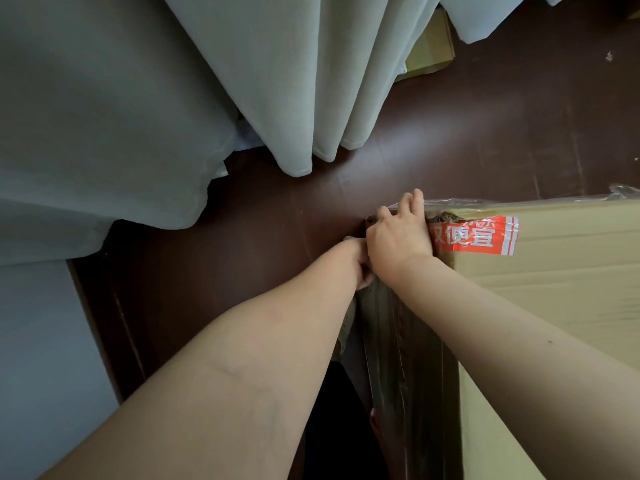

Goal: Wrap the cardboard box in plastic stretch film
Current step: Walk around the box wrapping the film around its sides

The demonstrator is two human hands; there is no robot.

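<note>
A: Where is the cardboard box (pixel 554 289) seen in the head view?

B: It is seen at the right, standing on the dark brown floor (pixel 242 237), with a strip of orange printed tape (pixel 474 237) near its far left corner. Grey curtains (pixel 138 98) are hung beyond it, well apart from the box.

A: And the stretch film (pixel 391 327)?

B: It is drawn in streaky folds down the box's left side, and a wrinkled band of it is laid along the far top edge.

A: How are the hands placed?

B: The right hand (pixel 398 233) is laid over the far left corner, fingers spread and draped on the film – nothing is gripped, the film is only pressed down. The left hand (pixel 362 268) is tucked just beside and under the right wrist, its fingers curled inward. Whether film is held in it cannot be told, since the fingers are hidden.

A: What could go wrong from here?

B: The corner cardboard looks torn beside the tape, so the thin film could be snagged or split if it is pulled hard across that edge. If the pressure of the right hand is eased too early, the layer may spring loose – slack and wrinkles would then be left. Bunched film, judged from the folds on the side, may also cling to itself and not to the box.
</note>
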